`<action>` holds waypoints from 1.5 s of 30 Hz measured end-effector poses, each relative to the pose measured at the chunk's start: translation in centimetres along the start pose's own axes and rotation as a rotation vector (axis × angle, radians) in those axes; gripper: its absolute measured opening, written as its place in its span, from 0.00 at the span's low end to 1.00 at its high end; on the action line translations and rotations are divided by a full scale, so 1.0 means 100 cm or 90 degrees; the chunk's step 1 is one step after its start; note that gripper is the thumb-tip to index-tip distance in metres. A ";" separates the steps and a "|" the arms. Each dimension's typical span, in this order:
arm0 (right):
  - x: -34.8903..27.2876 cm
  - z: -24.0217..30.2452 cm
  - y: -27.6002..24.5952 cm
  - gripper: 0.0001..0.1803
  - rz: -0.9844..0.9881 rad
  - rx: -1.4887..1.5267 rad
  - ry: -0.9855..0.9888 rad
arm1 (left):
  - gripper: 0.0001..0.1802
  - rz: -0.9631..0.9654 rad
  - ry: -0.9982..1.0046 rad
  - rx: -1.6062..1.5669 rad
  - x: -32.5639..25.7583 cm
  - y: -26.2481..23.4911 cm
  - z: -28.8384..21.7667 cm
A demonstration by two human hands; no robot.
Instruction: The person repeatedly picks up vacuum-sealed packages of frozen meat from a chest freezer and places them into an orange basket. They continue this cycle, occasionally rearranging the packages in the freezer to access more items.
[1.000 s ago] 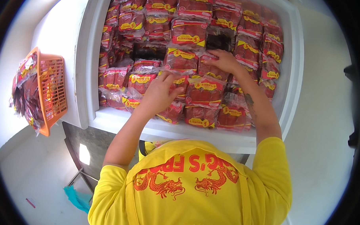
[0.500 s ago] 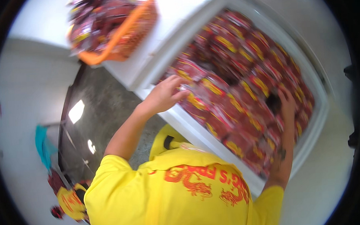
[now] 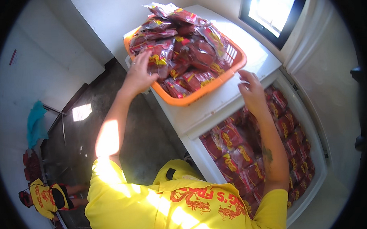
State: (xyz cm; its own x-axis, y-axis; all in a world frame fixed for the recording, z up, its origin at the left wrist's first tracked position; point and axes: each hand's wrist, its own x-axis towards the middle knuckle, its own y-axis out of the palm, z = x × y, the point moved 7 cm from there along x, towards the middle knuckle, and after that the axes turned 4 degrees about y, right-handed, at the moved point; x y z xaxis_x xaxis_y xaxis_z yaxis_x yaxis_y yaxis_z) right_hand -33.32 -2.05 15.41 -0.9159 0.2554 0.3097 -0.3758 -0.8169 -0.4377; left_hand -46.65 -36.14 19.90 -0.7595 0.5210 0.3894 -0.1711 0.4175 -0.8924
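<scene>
An orange plastic basket (image 3: 191,99) stands on a white lid, heaped with clear plastic packets (image 3: 201,53) of dark red food with yellow-and-red labels. My left hand (image 3: 139,73) is at the basket's left side, thumb and fingers apart, its fingertips against a packet there. Just off the basket's right corner hovers my right hand (image 3: 251,90), fingers loosely bent and apart, with nothing visible in it. Below that arm is a white chest freezer (image 3: 198,154), filled with rows of similar packets (image 3: 237,153).
The freezer's raised lid (image 3: 327,69) leans at the right. A bright window (image 3: 275,10) is at the upper right. Grey floor (image 3: 139,132) lies to the left, where another person (image 3: 45,196) in a yellow shirt is near a metal frame with a teal cloth (image 3: 37,123).
My view has turned toward the basket. Both hands have moved from above the freezer's packets to the basket: left to its packets, right beside its corner.
</scene>
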 end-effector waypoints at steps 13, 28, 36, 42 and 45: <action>0.177 -0.014 0.083 0.37 -0.101 -0.273 0.042 | 0.34 -0.093 0.073 0.031 0.047 0.029 0.039; -0.184 -0.050 -0.106 0.25 -0.195 0.577 0.255 | 0.31 0.325 -0.105 -1.273 -0.064 0.042 -0.046; -0.509 -0.121 -0.296 0.30 -0.451 -0.183 0.683 | 0.29 0.511 -0.269 -1.024 -0.122 0.140 -0.268; -0.646 -0.112 -0.344 0.31 -0.335 -0.358 0.605 | 0.27 0.594 -0.266 -0.910 -0.156 0.174 -0.367; -0.690 -0.114 -0.333 0.32 -0.221 -0.473 0.644 | 0.28 0.633 -0.285 -0.835 -0.180 0.191 -0.404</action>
State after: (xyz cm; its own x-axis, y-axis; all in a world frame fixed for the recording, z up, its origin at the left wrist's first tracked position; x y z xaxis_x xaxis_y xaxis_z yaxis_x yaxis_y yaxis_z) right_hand 40.74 13.47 -1.03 -0.3327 0.9345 -0.1267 -0.3019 -0.2328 -0.9245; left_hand -10.85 -7.46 5.04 -0.3896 0.8014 -0.4539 0.8616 0.4912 0.1277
